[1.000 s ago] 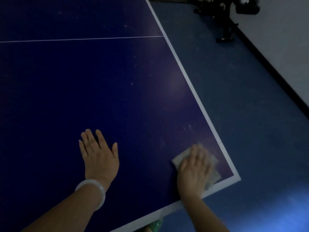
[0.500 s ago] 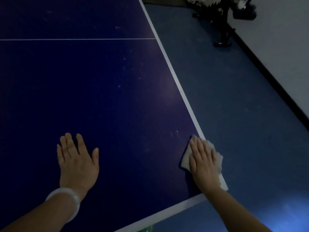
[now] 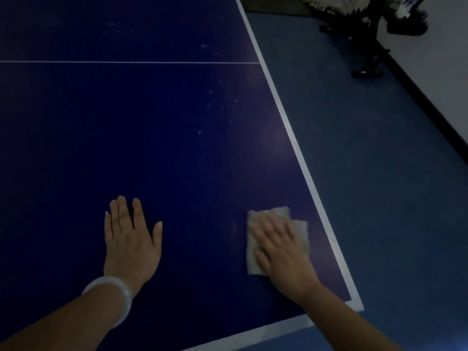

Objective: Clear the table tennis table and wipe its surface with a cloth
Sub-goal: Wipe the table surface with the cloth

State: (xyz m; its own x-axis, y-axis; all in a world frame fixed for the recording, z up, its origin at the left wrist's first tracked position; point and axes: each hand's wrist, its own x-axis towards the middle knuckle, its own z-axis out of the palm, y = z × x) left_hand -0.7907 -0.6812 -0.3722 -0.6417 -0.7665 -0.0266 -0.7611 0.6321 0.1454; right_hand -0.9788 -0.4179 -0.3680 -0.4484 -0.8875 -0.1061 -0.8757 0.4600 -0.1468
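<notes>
Right grip (image 3: pixel 279 252), fingers flat, presses the cloth (image 3: pixel 297 230) onto the table (image 3: pixel 152 135) beneath it.

Indoor sports or recreation room, dim lighting; dark blue table tennis table (image 3: pixel 152 148) fills most of the view, white border stripes along its side and end edges, thin white centre line (image 3: pixel 126 62) running across it; blue sports-type floor (image 3: pixel 379 198) beside the table; pale wall (image 3: pixel 450 72) at right with a dark baseboard (image 3: pixel 417 97) where it meets the floor; black stand with splayed legs (image 3: pixel 369 59) on the floor by the wall at top right, kind of equipment unclear, blurred; no home or office furniture visible in frame.
</notes>
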